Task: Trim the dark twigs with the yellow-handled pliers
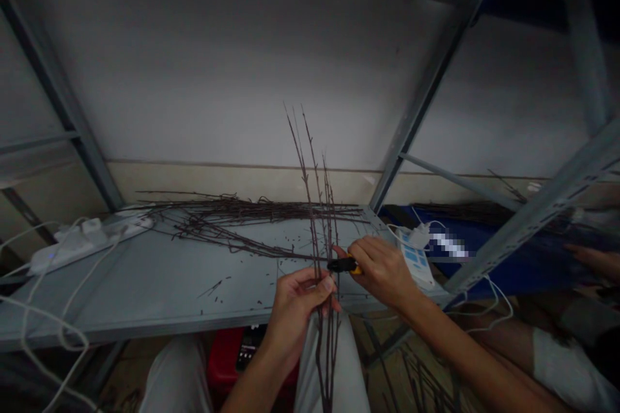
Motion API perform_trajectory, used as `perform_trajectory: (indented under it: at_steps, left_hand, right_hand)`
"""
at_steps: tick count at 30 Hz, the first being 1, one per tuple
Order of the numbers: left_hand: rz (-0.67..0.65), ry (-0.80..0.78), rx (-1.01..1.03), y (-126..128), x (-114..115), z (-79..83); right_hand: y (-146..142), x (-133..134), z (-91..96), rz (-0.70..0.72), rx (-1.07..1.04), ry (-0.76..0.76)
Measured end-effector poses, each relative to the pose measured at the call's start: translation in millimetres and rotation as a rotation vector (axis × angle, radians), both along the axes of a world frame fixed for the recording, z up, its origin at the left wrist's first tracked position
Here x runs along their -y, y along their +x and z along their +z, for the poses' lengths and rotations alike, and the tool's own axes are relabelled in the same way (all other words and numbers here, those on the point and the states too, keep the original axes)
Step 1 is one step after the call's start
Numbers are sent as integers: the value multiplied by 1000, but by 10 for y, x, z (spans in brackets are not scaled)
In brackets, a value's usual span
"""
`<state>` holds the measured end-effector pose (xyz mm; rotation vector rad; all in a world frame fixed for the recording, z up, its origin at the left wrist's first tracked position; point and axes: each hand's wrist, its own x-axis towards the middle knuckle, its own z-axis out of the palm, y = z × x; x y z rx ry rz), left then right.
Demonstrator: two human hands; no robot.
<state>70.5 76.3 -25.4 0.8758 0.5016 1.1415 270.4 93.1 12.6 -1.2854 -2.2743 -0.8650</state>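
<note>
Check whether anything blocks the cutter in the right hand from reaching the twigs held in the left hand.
Nothing visible does. The black tip of the yellow-handled cutter, held in the right hand, is right at the thin dark twigs that the left hand holds, with no other object between them.

No legible txt (pixelated tag (pixel 449 246), phone screen (pixel 250 347) too small).

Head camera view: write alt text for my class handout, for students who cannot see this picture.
A person's left hand grips upright bare twigs while the right hand holds a black-and-yellow hand tool at them. Below lies a grey metal shelf strewn with more twigs and small twig bits.
</note>
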Motion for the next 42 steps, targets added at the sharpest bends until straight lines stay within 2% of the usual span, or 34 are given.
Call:
perform_trajectory:
  at_steps: [3, 6, 10, 13, 15, 20, 24, 31, 36, 39, 42]
  left_hand:
    - [57, -65, 16, 24, -24, -39]
    - [107, -84, 11, 24, -62, -114]
    - [125, -58, 2, 14, -103, -206]
    - [93, -31, -4, 11, -104, -205]
    - [74, -25, -10, 9, -98, -177]
    - [81, -14, -29, -6, -100, -143]
    - [83, 7, -51, -9, -122, -189]
    - [91, 12, -68, -5, -102, -217]
    - [84, 40, -97, -3, -103, -215]
    - [106, 74, -57, 6, -131, -145]
    - [113, 91, 35, 39, -178, 3]
  right_hand:
    - [-12, -18, -105, 24, -110, -80]
    - [-88, 24, -120, 12, -410, -206]
    - [-271, 102, 83, -42, -923, -400]
    - [-407, 100, 270, 6, -1098, -560]
    - [-472, 67, 343, 37, -1160, -602]
    - [-534, -20, 415, 81, -1231, -642]
    - [-521, -60, 488, 138, -1219, -595]
    - [-476, -84, 560, 147, -1142, -577]
    - [-477, -90, 658, 101, -1132, -530]
    - [-495, -80, 705, 110, -1130, -521]
    - [-505, -66, 697, 121, -1145, -516]
